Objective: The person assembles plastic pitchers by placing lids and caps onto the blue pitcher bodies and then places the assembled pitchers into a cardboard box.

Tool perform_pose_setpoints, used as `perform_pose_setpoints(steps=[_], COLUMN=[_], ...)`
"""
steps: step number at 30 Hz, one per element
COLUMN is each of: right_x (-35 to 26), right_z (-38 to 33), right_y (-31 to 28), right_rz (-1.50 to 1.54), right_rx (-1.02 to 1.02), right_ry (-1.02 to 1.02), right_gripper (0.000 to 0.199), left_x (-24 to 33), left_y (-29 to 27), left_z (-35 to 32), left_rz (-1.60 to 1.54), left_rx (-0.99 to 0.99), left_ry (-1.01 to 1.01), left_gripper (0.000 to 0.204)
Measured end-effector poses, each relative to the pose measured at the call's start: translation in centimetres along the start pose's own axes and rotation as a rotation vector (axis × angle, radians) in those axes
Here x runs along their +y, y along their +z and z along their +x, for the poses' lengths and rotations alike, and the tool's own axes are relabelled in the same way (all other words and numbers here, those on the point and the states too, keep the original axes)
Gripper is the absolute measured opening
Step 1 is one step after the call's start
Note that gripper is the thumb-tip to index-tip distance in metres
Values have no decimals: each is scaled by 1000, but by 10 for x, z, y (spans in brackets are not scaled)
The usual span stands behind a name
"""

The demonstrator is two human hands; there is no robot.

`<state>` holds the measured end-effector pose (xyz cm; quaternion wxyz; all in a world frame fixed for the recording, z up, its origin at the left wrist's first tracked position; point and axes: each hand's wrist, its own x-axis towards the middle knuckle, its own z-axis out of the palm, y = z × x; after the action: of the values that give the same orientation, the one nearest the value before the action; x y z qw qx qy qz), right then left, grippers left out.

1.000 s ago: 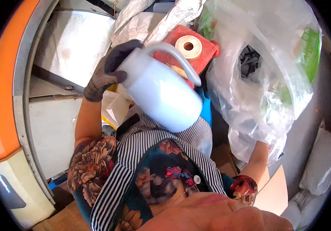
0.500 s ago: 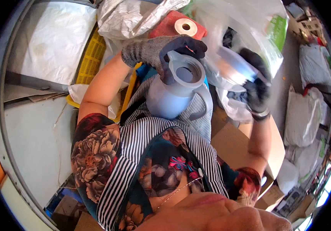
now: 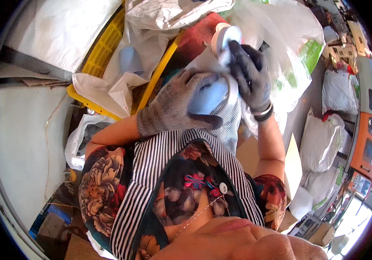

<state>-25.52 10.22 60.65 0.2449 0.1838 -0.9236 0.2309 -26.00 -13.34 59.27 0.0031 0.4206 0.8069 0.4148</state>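
Observation:
My left hand (image 3: 179,102), in a grey knit glove with a dark palm, is wrapped round the body of a blue-grey plastic jug (image 3: 209,97) in front of my striped apron. The jug's handle curves on its right side, and its top is smeared by motion. At the top, my right hand (image 3: 251,73), gloved the same way, pinches a pale blue-white round lid (image 3: 232,35). The lid is blurred, and I cannot tell whether it touches the jug. Behind it, a cream tape roll (image 3: 216,31) is partly hidden.
At left stands a yellow crate (image 3: 154,80) lined with white sheeting, with a blue plastic piece (image 3: 129,60) inside. A red block (image 3: 196,37) lies beyond the jug. Clear plastic bags (image 3: 281,26) fill the far right, and a cardboard box (image 3: 248,151) sits by my right arm.
My right hand has come left to the jug's top with the pale piece. My left hand has shifted from the jug's rim down round its body, and the jug has turned.

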Motion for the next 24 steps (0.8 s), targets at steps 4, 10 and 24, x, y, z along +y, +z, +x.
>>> perform_pose_setpoints(steps=[4, 10, 24], right_x=[47, 32, 66], right_z=[30, 15, 40], right_y=[9, 6, 198], right_rz=[-36, 237, 68], right_rx=[-241, -239, -401], right_ry=[-126, -4, -146], right_gripper=[29, 26, 53], left_x=[-1, -6, -96], left_y=[25, 26, -89], left_z=[14, -4, -119], left_rz=[237, 148, -258], left_rx=[196, 237, 1000], left_ry=[-64, -27, -835], left_gripper=[78, 51, 33])
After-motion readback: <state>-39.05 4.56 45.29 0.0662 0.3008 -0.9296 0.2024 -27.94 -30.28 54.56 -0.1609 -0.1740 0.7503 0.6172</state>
